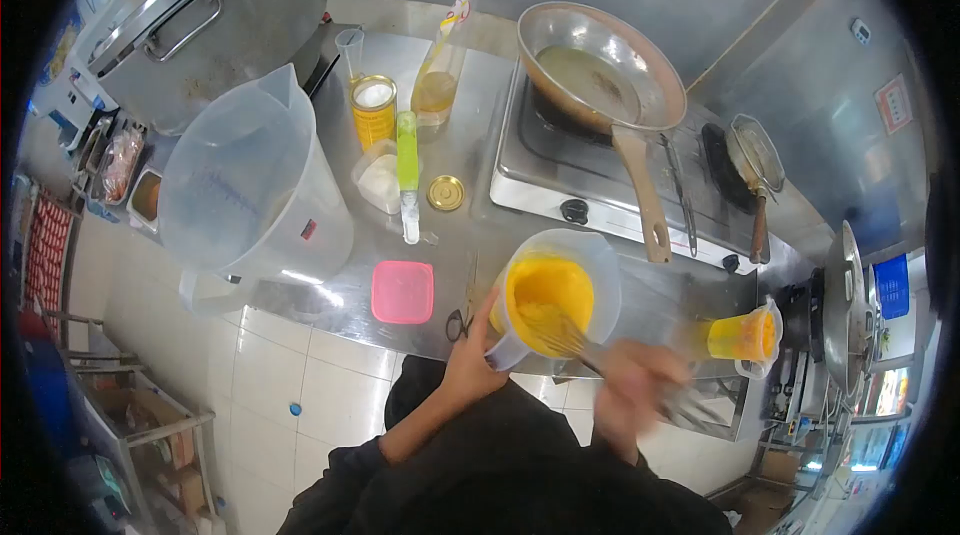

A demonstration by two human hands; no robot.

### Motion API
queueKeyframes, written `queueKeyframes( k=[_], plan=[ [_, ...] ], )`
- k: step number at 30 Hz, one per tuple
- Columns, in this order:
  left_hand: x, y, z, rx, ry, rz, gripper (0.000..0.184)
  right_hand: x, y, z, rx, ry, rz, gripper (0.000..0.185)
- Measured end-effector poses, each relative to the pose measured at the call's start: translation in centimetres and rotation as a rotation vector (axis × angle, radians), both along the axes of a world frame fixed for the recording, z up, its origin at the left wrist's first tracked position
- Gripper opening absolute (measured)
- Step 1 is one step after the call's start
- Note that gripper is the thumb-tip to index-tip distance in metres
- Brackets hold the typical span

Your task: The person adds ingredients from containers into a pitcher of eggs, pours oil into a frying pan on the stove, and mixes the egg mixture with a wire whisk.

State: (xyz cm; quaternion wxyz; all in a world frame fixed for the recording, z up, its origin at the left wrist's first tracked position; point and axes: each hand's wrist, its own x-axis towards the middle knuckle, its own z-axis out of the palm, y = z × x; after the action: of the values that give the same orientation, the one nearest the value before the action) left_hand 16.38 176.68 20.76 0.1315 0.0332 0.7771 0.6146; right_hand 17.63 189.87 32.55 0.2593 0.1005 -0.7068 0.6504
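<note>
Plastic jug: yellow liquid inside, left hand gripping
Whisk: clasped in blurred right hand
Pink container: beyond left hand, leftward

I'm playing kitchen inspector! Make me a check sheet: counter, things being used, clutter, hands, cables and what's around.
Surface: shiny metal counter.
Job's things: jug with yellow mixture; whisk dipped in it.
Clutter: pink box, scissors, gold lid, can; small blue thing on the floor.
Hands: left hand holds the jug; right hand, blurred, grips the whisk.
Cables: nothing seen clearly.
Surroundings: frying pan on the stove; tiled floor.
</note>
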Motion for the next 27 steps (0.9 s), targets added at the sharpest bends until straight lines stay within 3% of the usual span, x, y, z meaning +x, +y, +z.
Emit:
queueKeyframes(
  k=[1, 2, 3, 5, 6, 7, 9, 10, 11, 13, 14, 17, 18, 19, 21, 22, 23, 25, 26, 27],
  plan=[
    [0.1, 0.1, -0.1, 0.006, -0.009, 0.009, 0.093, 0.3, -0.9, 1.1, -0.374, 0.265, -0.121, 0.013],
    [0.1, 0.1, -0.2, 0.007, 0.031, 0.01, 0.093, -0.1, -1.4, -0.2, -0.457, 0.498, -0.164, 0.011],
    [-0.1, 0.1, -0.2, 0.008, 0.077, 0.011, 0.093, -0.6, -0.6, -1.5, -0.454, 0.499, -0.154, 0.011],
    [0.0, 0.0, 0.0, 0.022, 0.076, 0.012, 0.093, -0.8, 1.4, -3.3, 0.285, -0.267, -0.103, 0.014],
    [0.0, -0.1, 0.0, 0.025, 0.074, 0.009, 0.093, -0.6, 0.2, -2.2, 0.019, -0.143, -0.381, 0.018],
    [0.1, -0.2, 0.1, 0.029, 0.065, 0.023, 0.093, -0.3, 0.0, -1.0, 0.026, -0.151, -0.367, 0.018],
    [-0.4, -0.4, 0.3, 0.028, -0.067, -0.068, 0.093, -0.1, -0.2, 0.7, -0.43, 0.396, -0.244, 0.009],
    [-0.5, -0.5, 0.2, 0.026, -0.064, -0.059, 0.093, -0.3, 1.9, -4.9, -0.383, 0.392, -0.113, 0.007],
    [-0.4, -0.5, -0.1, 0.057, -0.029, -0.049, 0.093, -0.5, 2.3, -4.6, -0.387, 0.391, -0.11, 0.007],
    [-0.4, -0.4, -0.5, 0.093, 0.003, -0.028, 0.093, -0.9, 2.9, -4.3, 0.031, -0.216, -0.14, 0.013],
    [-0.4, -0.5, -0.5, 0.038, 0.019, -0.052, 0.092, -0.7, 2.9, -4.5, 0.038, -0.222, -0.133, 0.013],
    [-0.4, -0.3, -0.2, -0.011, 0.055, -0.06, 0.092, 0.1, 2.4, -6.0, 0.167, 0.37, -0.503, 0.007],
    [-0.4, -0.4, -0.1, -0.004, 0.075, -0.05, 0.093, -0.2, 1.6, -6.4, 0.448, 0.08, -0.405, 0.009],
    [-0.3, -0.3, -0.2, 0.001, 0.073, -0.057, 0.093, 0.1, 2.1, -5.6, 0.453, 0.078, -0.412, 0.009],
    [-0.1, -0.2, -0.3, 0.022, 0.042, -0.052, 0.093, 0.6, 3.3, -1.5, -0.151, -0.148, -0.01, 0.01],
    [0.1, 0.0, -0.4, 0.027, 0.038, -0.047, 0.093, 1.0, 2.1, 0.5, -0.568, 0.08, 0.169, 0.014],
    [-0.1, 0.0, -0.5, 0.011, 0.099, -0.039, 0.092, 0.9, 1.9, -1.2, -0.57, 0.086, 0.177, 0.014],
    [-0.4, -0.5, -0.5, -0.015, 0.168, -0.042, 0.092, 0.9, 1.3, -5.4, 0.437, -0.052, -0.489, 0.016],
    [-0.3, -0.4, -0.6, -0.002, 0.164, -0.034, 0.092, 0.4, 2.5, -4.9, 0.555, -0.197, -0.053, 0.017],
    [-0.2, -0.2, -0.7, 0.013, 0.157, -0.018, 0.092, 0.5, 2.8, -3.5, 0.557, -0.198, -0.05, 0.017]
  ],
)
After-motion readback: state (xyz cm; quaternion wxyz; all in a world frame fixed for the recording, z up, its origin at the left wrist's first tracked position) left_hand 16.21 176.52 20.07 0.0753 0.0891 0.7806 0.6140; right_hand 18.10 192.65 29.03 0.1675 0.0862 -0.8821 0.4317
